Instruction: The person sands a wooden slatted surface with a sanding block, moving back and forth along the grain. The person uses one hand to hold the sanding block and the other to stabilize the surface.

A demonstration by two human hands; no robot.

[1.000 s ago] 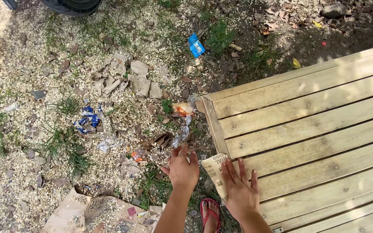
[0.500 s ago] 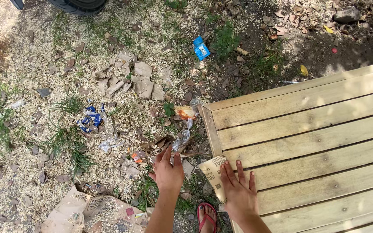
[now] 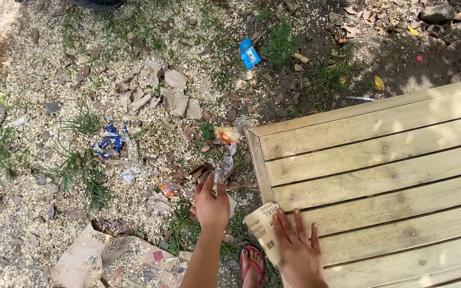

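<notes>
A: L hand (image 3: 211, 207)?
B: Out over the ground by the table (image 3: 380, 176) corner, back up, fingers together, curled loosely, holding nothing.
A: R hand (image 3: 298, 252)?
B: Flat, fingers spread, pressing sandpaper (image 3: 264, 230) on the table's near-left edge, paper overhanging.

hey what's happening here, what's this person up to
A person stands at the corner of a slatted wooden platform outdoors. The right hand lies flat on a sheet of sandpaper at the platform's edge. The left hand hangs over the ground, holding nothing that shows. Sawdust, dry leaves, a blue wrapper and cardboard scraps litter the ground.
</notes>
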